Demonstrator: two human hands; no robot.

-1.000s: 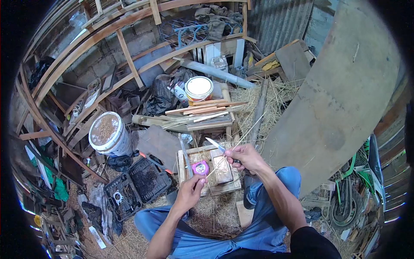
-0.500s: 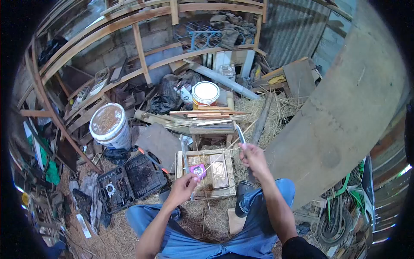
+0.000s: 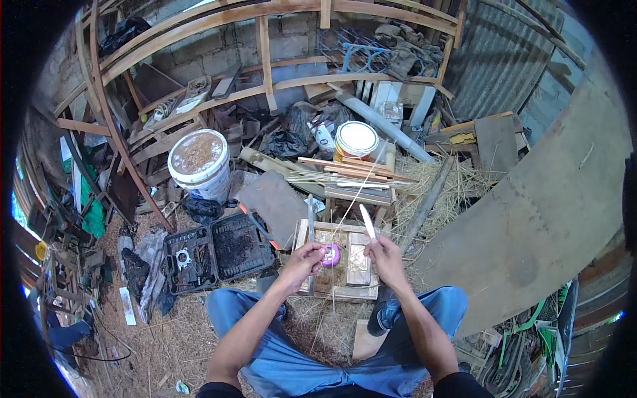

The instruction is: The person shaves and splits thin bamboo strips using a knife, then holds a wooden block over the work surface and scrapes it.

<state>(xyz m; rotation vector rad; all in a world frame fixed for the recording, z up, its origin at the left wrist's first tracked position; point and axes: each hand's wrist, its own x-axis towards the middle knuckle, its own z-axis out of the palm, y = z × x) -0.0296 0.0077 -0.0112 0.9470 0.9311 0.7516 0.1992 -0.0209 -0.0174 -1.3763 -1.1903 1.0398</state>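
A: "Right hand (image 3: pixel 383 257): object held?"
B: "Knife (image 3: pixel 366 220), pointing forward."
A: "Left hand (image 3: pixel 302 263)?"
B: "Thin strip (image 3: pixel 359 193), pinched, extending forward; purple tape measure (image 3: pixel 331 257), immediately beside this hand, toward the right."

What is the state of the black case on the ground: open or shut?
Open: the black case lies in two halves side by side, with both insides showing.

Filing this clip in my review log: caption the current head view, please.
Left hand pinching a thin strip, right hand holding a knife upright, by a wooden frame.
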